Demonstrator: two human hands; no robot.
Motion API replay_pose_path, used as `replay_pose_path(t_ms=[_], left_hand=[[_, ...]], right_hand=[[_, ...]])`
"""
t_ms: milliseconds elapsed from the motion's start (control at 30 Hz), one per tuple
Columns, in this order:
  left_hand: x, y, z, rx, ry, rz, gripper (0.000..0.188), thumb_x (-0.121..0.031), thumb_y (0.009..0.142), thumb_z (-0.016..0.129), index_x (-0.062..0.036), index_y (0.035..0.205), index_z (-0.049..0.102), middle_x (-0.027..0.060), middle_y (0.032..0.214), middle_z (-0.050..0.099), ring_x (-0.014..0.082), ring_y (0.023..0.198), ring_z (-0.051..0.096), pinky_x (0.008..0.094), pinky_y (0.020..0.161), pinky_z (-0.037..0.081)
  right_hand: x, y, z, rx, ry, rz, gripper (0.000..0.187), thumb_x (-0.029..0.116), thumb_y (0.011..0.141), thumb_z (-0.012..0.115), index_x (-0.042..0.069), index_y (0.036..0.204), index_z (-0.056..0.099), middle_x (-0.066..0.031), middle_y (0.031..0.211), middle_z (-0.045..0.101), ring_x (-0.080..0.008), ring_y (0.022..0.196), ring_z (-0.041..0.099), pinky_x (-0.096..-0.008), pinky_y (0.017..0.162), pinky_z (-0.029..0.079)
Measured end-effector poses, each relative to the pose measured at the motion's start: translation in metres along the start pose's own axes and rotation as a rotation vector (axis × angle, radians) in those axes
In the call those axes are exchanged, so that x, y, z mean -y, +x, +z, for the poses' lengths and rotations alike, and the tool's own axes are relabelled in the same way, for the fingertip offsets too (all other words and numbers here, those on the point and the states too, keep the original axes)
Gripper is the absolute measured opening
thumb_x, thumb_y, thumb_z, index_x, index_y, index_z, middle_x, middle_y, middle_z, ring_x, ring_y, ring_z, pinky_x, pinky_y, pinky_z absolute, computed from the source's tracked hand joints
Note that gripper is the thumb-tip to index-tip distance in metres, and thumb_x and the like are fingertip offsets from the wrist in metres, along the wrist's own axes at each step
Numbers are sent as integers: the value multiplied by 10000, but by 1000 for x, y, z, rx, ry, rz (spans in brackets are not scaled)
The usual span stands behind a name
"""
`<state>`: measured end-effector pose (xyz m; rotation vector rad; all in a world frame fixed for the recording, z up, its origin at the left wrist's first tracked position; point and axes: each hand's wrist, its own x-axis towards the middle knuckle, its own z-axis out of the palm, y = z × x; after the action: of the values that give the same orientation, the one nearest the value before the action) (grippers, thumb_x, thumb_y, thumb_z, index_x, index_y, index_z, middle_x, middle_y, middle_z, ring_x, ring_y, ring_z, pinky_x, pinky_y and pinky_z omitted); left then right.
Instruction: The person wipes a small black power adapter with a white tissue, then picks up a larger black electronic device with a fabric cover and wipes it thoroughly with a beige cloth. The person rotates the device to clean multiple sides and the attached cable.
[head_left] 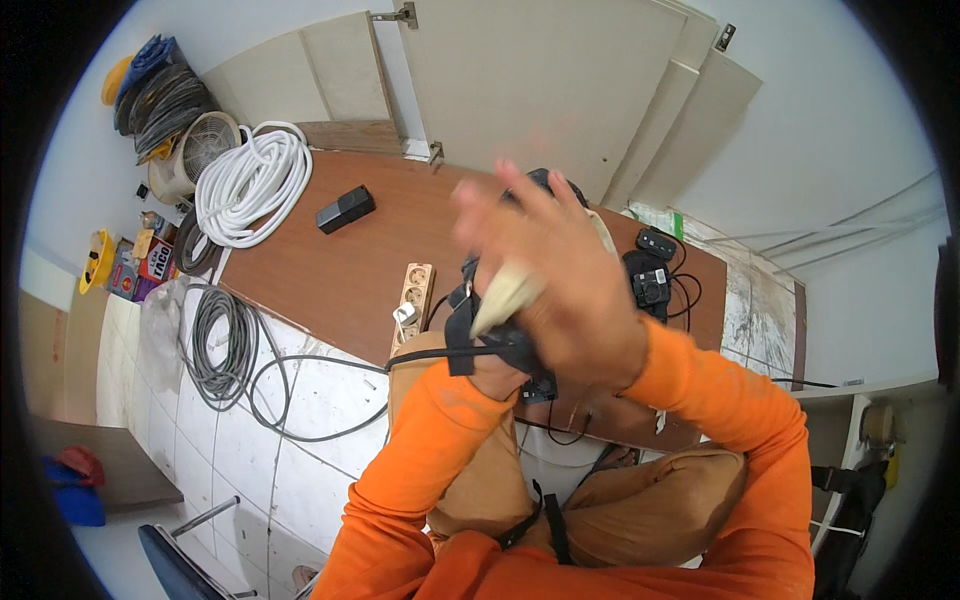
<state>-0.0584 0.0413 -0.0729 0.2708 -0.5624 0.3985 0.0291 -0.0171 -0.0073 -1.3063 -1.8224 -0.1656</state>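
Between edges of the brown board (335, 270), right hand (560, 268) spreads; left hand's (497, 376) grip unclear.

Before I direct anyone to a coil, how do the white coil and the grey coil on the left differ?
Shade: the white coil is bright; the grey coil is dull and darker.
Thickness: the white coil's strands look thicker than the grey coil's.
Place: the white coil sits at a corner of the brown board, the grey coil on the floor tiles.
Both are wound into loose rings of many turns.
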Motion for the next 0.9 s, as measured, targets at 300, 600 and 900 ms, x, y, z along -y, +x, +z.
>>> replay_pose_path(t_ms=[300, 600, 900], left_hand=[[-34, -7, -4, -414, -202, -213, 528, -436, 1061, 393, -10, 1260, 634, 177, 1186, 708, 311, 1104, 685, 442, 1046, 514], [-8, -16, -16, -568, -13, -205, 478, -410, 1064, 437, -22, 1311, 569, 161, 1243, 659, 278, 1131, 660, 447, 1002, 531], [9, -25, -46, -643, 185, -299, 412, -348, 1058, 513, -39, 1330, 519, 115, 1237, 635, 205, 1099, 658, 370, 907, 580]], right_hand=[[-18, -32, -24, 331, 55, -478, 475, 87, 838, 651, 17, 1308, 633, -191, 1398, 605, -373, 1345, 540, -538, 1154, 367], [-20, 2, 13, 244, 169, -59, 302, 0, 868, 566, 44, 1149, 666, -136, 1382, 616, -386, 1412, 452, -538, 1155, 350], [-11, 16, 10, 32, 264, 261, 143, 64, 944, 547, 16, 1005, 667, -165, 862, 699, -377, 775, 676, -405, 696, 532]])
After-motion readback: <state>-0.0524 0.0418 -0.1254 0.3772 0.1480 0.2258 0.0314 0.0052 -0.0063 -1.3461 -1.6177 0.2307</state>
